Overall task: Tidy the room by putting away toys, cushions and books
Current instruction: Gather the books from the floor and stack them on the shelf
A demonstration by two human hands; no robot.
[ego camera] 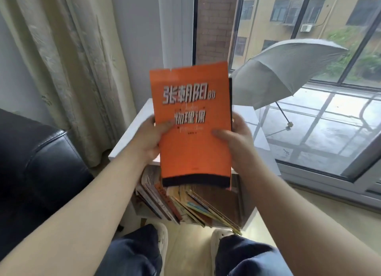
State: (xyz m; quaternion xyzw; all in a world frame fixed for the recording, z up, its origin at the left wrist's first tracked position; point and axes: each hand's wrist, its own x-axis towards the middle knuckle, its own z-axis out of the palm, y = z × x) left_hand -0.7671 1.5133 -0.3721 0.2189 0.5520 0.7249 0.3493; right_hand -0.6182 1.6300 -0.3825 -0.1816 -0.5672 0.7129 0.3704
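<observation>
An orange book (193, 152) with large white characters on its cover is held upright in front of me, above a small white shelf unit (123, 148). My left hand (148, 137) grips its left edge, thumb across the cover. My right hand (237, 139) grips the right edge, thumb on the cover and fingers behind. Below the book, several thin books (185, 203) lean in a slanted row on the lower shelf.
A black leather sofa arm (41, 162) stands at the left, beside a beige curtain (68, 69). A large window (309, 49) fills the right side, with an open grey umbrella (288, 69) outside. My knees and white slippers (162, 234) are at the bottom.
</observation>
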